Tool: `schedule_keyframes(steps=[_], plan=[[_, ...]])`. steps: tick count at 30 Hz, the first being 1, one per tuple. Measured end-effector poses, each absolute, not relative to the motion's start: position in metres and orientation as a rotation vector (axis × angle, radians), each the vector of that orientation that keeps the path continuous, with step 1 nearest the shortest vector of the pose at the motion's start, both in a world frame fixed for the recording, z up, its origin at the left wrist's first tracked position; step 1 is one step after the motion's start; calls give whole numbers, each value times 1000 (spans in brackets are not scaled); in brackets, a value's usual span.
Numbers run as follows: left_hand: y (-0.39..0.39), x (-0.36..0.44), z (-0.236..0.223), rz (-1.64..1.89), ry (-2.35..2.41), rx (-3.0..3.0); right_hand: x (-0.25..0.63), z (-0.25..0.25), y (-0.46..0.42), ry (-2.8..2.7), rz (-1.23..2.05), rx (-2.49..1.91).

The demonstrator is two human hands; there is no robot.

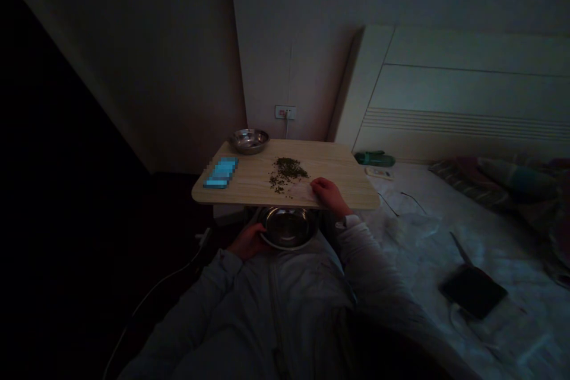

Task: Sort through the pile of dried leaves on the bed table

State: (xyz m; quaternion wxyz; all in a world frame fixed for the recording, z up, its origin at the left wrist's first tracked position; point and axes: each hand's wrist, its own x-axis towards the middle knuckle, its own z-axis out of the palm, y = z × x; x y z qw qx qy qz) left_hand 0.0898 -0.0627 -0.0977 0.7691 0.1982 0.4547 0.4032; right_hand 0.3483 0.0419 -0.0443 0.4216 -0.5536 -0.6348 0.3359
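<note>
My left hand [250, 241] grips the left rim of a shiny metal bowl [288, 244], held at my lap just below the table's front edge. My right hand [328, 195] rests over the front right of the small wooden table [342, 160], its fingers closed at the edge of a thin, pale, see-through sheet [301, 191]. Small green beans [289, 167] lie loose in a heap at the middle of the tabletop, with several scattered toward the front. The sheet lies just in front of them, and dim light blurs its outline.
A second metal bowl [250, 141] stands at the table's back left corner, with a lit phone [221, 173] in front of it. On the bed to the right are a green bottle [375, 158], a remote control [378, 173], glasses [398, 214] and a dark flat device [474, 291].
</note>
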Motion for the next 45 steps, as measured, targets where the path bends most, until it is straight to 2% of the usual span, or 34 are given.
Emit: schedule_keyframes(steps=[45], plan=[[-62,87,-103,878,955,404,347,-42,39,-1601,818,-1369]])
